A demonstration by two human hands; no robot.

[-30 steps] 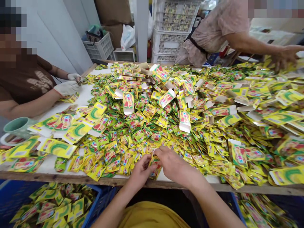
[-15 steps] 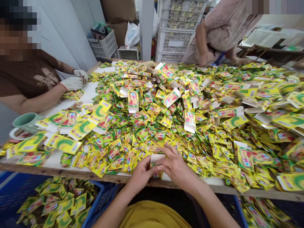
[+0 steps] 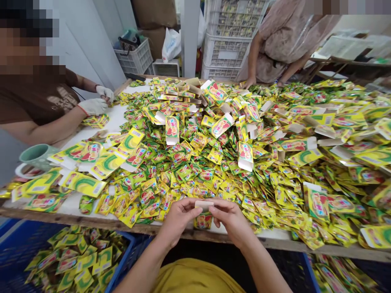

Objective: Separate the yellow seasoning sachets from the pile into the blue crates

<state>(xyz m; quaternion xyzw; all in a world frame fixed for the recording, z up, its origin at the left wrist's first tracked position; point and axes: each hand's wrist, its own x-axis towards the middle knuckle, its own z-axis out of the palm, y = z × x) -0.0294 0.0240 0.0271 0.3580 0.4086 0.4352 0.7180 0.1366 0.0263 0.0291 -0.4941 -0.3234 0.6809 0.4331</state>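
Between my two hands, at the table's front edge, is a small printed carton (image 3: pixel 203 221) held upright, its pale top flap (image 3: pixel 204 204) showing. My left hand (image 3: pixel 179 219) grips its left side, with the thumb by the flap. On the other side my right hand (image 3: pixel 232 219) pinches the carton near the flap with thumb and fingers. The carton's back is hidden from me. Just beyond my fingers lies a heap of small yellow and green candy packets (image 3: pixel 186 173), with open cartons (image 3: pixel 245 156) scattered over it.
Flat cartons (image 3: pixel 82 183) and a green mug (image 3: pixel 35 156) are at the left. Blue crates (image 3: pixel 122 248) with filled cartons stand below the wooden table edge (image 3: pixel 100 219). A gloved co-worker (image 3: pixel 91 106) is at the left, another person (image 3: pixel 275 53) across the table.
My right hand has come down from above the flap, and both thumbs now press at the carton's top. The person across has straightened and shifted their arms.
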